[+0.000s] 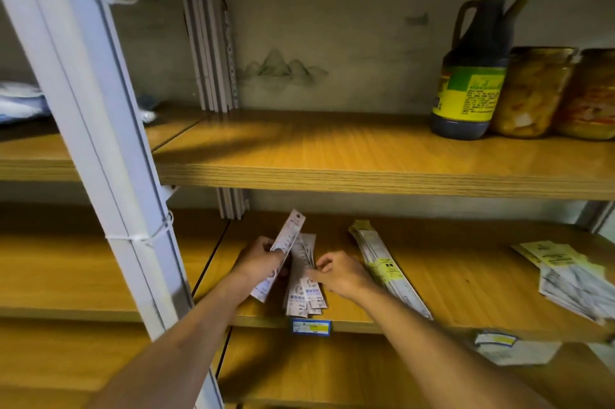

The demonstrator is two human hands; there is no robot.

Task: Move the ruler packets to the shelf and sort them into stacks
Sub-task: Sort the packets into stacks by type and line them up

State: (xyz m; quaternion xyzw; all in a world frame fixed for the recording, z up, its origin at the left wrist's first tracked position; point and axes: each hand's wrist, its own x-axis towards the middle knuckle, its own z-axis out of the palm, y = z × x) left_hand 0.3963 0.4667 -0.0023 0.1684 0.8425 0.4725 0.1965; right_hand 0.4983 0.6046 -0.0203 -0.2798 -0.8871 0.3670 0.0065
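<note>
My left hand [263, 260] grips one white ruler packet [287, 240], tilted up off the lower wooden shelf [449, 278]. Beside it lies a stack of short white ruler packets [304, 295] near the shelf's front edge. My right hand [339, 273] rests on this stack, fingers curled and pinching at a packet's edge. A stack of long ruler packets with yellow labels [382, 262] lies to the right of my right hand. Further right, another heap of packets with yellow labels [572, 278] sits on the same shelf.
A white metal upright [100, 149] stands at the left. The upper shelf [332, 155] holds a dark sauce bottle [472, 75] and two glass jars [535, 92] at the right. A blue price tag [311, 327] is on the lower shelf's front edge.
</note>
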